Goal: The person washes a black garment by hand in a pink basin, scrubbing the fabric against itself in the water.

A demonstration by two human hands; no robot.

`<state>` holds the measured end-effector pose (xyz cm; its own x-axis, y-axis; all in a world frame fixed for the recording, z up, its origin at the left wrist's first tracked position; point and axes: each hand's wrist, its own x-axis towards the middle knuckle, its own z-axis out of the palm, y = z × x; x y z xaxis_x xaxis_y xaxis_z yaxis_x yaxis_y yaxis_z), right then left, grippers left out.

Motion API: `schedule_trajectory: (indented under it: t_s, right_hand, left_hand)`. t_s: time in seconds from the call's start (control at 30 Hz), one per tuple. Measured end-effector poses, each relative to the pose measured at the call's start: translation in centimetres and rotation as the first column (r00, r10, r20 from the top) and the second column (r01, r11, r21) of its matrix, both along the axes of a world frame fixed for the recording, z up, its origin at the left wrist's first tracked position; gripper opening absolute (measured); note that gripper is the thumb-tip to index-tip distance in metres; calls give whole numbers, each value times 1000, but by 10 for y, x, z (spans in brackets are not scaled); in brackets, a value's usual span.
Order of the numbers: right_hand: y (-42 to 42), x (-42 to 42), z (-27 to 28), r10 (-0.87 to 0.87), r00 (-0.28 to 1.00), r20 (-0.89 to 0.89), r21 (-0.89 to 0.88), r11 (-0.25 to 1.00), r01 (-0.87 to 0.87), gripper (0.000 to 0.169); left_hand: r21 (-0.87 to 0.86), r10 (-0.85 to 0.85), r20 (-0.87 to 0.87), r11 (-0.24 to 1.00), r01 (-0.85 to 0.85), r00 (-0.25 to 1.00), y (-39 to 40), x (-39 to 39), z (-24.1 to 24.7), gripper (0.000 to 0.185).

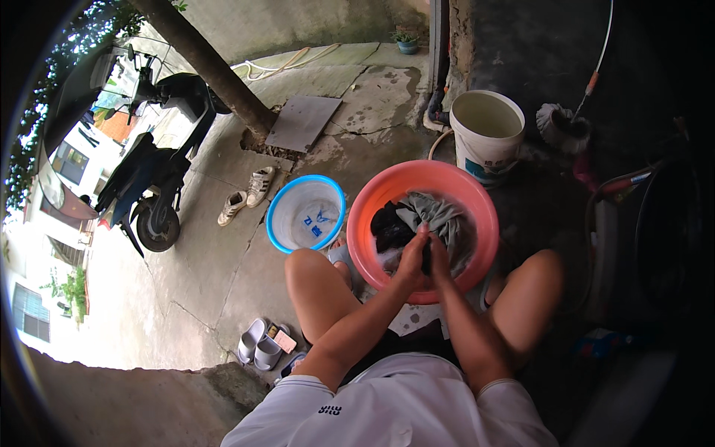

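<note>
Between my knees stands a pink plastic basin (363,223) holding soapy water and wet clothes. A grey-green garment (430,209) lies bunched toward its far side, and a black garment (389,228) rests to the left of it. My left hand (412,257) and my right hand (439,258) meet over the near part of the basin. Dark cloth (427,260) shows between them, and both hands grip it. My palms and most of my fingers are hidden from this angle.
A blue-rimmed basin (313,208) stands left of the pink one. Behind on the right are a white bucket (485,151) of water and a mop (564,129). Sneakers (260,186), slippers (268,353), a tree trunk (218,67) and a parked scooter (156,145) are leftward.
</note>
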<state>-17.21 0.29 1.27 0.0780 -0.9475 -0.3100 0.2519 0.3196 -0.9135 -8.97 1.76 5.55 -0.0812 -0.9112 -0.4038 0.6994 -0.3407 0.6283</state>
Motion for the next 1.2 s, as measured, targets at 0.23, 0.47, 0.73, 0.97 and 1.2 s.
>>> schedule_trajectory:
  t_s: [0.23,0.47,0.73,0.97,1.2]
  right_hand:
    - [12,31,61,-184,805,565,91,983,160,46]
    - [-12,10,-28,-136,741,658,278,958,-71,39]
    - [-4,17,-4,-85,996,-8,-7,996,85,33]
    - [12,23,20,-304,734,-608,-548,829,-110,38]
    - [5,10,50,-176,767,-617,-408,905,-121,45]
  left_hand:
    - [-427,289,799,890,159,528,5,16,-3,42]
    - [-620,617,774,690,374,143,3,4,23,26]
    - [-423,377,799,906,-7,468,-5,2,30,52]
    - [-172,364,460,931,-321,809,-7,18,29,52]
    - [173,178,-151,973,-151,972,-12,30,51,42]
